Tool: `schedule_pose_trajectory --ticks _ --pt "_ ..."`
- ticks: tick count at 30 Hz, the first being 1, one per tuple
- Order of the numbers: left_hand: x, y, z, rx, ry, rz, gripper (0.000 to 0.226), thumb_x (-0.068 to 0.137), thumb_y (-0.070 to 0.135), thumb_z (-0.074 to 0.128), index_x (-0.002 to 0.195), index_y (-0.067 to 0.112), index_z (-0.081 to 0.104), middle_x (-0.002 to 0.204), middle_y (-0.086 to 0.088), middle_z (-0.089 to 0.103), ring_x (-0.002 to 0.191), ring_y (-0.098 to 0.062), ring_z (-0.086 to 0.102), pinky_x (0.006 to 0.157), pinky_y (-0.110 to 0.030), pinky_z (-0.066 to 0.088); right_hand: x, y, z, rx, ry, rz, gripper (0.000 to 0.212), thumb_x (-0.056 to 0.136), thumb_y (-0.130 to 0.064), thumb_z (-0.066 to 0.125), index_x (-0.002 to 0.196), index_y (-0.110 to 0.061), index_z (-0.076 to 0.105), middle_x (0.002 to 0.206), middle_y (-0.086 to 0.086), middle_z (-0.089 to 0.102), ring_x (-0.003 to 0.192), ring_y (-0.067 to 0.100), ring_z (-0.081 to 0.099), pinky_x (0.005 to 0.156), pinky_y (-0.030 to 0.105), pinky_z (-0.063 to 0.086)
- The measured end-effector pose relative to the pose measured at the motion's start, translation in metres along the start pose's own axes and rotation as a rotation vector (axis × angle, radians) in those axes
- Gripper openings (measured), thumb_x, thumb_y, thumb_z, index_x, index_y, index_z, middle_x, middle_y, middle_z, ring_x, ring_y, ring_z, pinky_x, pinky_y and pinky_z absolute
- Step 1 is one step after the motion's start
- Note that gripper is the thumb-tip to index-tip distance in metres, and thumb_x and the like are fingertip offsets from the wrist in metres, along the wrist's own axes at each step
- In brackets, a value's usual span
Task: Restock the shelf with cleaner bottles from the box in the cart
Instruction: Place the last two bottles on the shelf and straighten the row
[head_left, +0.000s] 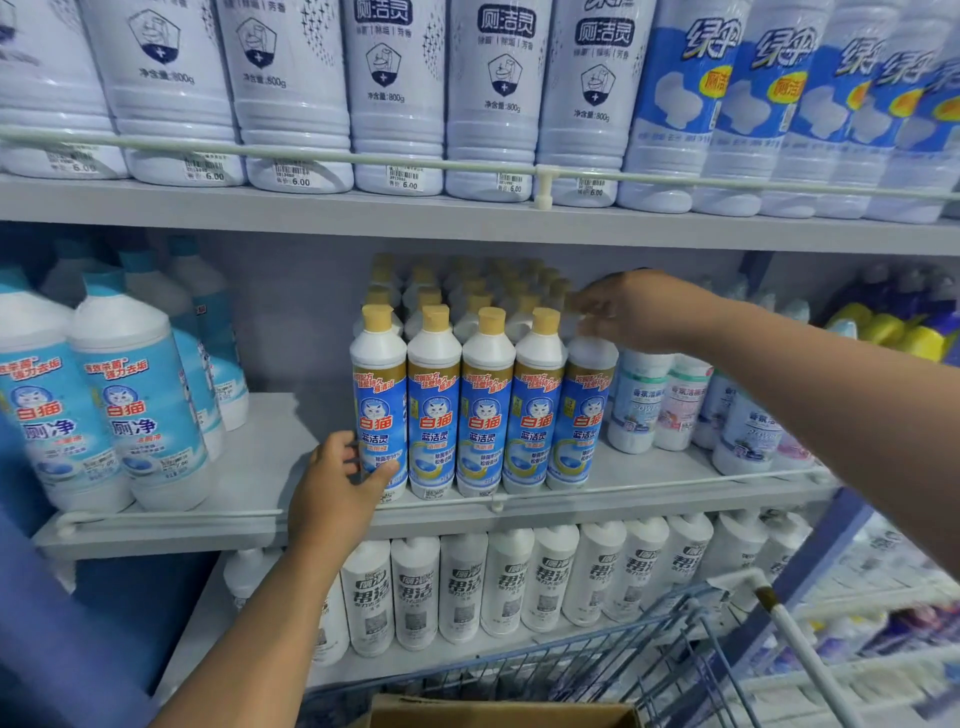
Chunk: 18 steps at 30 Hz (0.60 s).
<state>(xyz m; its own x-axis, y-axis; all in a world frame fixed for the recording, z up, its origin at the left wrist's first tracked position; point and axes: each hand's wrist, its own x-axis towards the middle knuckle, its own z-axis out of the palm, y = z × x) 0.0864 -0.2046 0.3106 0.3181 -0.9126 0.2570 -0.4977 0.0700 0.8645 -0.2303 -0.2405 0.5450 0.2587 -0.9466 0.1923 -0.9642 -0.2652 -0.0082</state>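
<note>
- Gold-capped cleaner bottles stand in rows mid-frame on the middle shelf.
- Right hand, arm extended, pinches the rightmost bottle at its neck.
- Left hand grips the leftmost bottle low down.
- Cardboard box in wire cart, bottom of frame.

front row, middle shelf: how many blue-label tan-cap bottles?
5, side by side: first gripped by the left hand, then second, third, fourth, fifth held at its top by the right hand. More stand behind.
</note>
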Motion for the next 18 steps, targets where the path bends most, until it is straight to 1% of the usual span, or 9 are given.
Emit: schedule_pose_trajectory --ticks 1,4,5,7,8,12,16,18 --pt "0.0 -0.001 0.001 -0.007 0.003 0.0 0.044 0.081 0.031 0.083 0.116 0.024 0.057 0.107 0.006 0.067 0.092 -0.01 0.065 0.07 -0.025 0.048 -0.001 0.006 -0.002 0.02 -0.017 0.023 0.038 0.092 -0.046 0.062 0.126 -0.027 0.066 0.119 -0.006 0.068 0.107 0.021 0.059 0.093 0.035 0.049" --pt "0.0 -0.001 0.001 -0.009 -0.001 -0.003 0.044 0.081 0.031 0.082 0.117 0.023 0.058 0.108 0.006 0.068 0.094 -0.01 0.065 0.072 -0.024 0.048 -0.003 0.017 -0.002 0.085 -0.026 0.026 0.039 0.093 -0.034 0.066 0.13 -0.023 0.064 0.1 -0.008 0.067 0.099 0.018 0.06 0.084 0.028 0.043" --pt "0.0 0.001 0.001 -0.01 -0.005 -0.004 0.044 0.082 0.031 0.082 0.118 0.023 0.058 0.108 0.005 0.067 0.094 -0.01 0.065 0.071 -0.023 0.047 -0.002 0.017 -0.001 0.074 -0.017 0.01 0.039 0.094 -0.032 0.066 0.131 -0.021 0.064 0.103 -0.005 0.068 0.101 0.02 0.06 0.083 0.027 0.041" --pt "-0.002 0.003 0.001 -0.013 -0.006 -0.005 0.045 0.082 0.03 0.082 0.119 0.022 0.057 0.109 0.004 0.067 0.094 -0.011 0.064 0.071 -0.024 0.047 -0.002 0.015 0.001 0.028 0.005 -0.019 0.037 0.095 -0.029 0.064 0.131 -0.018 0.065 0.121 0.001 0.068 0.11 0.023 0.057 0.083 0.026 0.037" --pt "-0.002 0.004 0.001 -0.011 -0.006 -0.006 0.045 0.083 0.03 0.081 0.12 0.022 0.057 0.11 0.004 0.067 0.094 -0.012 0.064 0.073 -0.025 0.047 -0.001 0.015 0.001 0.012 0.009 -0.028 0.036 0.095 -0.029 0.064 0.129 -0.018 0.066 0.125 0.002 0.067 0.112 0.024 0.056 0.083 0.026 0.038" --pt "-0.004 0.007 0.0 0.001 -0.017 -0.02 0.047 0.084 0.031 0.081 0.122 0.021 0.056 0.112 0.002 0.066 0.096 -0.014 0.064 0.077 -0.028 0.049 -0.002 0.014 -0.003 -0.006 -0.006 -0.024 0.033 0.096 -0.028 0.063 0.126 -0.018 0.067 0.124 0.004 0.067 0.111 0.026 0.056 0.089 0.032 0.044" --pt "-0.005 0.01 -0.001 -0.012 -0.023 -0.032 0.046 0.084 0.03 0.081 0.121 0.021 0.056 0.112 0.002 0.067 0.095 -0.013 0.065 0.076 -0.027 0.049 -0.001 0.014 -0.001 0.0 -0.014 -0.015 0.034 0.095 -0.031 0.064 0.126 -0.018 0.068 0.123 0.003 0.067 0.111 0.025 0.057 0.086 0.031 0.044" --pt "-0.005 0.011 -0.001 -0.019 -0.024 -0.041 0.045 0.084 0.028 0.081 0.12 0.021 0.056 0.112 0.002 0.067 0.095 -0.012 0.065 0.077 -0.027 0.05 0.0 0.015 0.0 0.001 -0.015 -0.007 0.032 0.095 -0.031 0.064 0.123 -0.017 0.069 0.122 0.005 0.068 0.111 0.026 0.057 0.09 0.034 0.047"
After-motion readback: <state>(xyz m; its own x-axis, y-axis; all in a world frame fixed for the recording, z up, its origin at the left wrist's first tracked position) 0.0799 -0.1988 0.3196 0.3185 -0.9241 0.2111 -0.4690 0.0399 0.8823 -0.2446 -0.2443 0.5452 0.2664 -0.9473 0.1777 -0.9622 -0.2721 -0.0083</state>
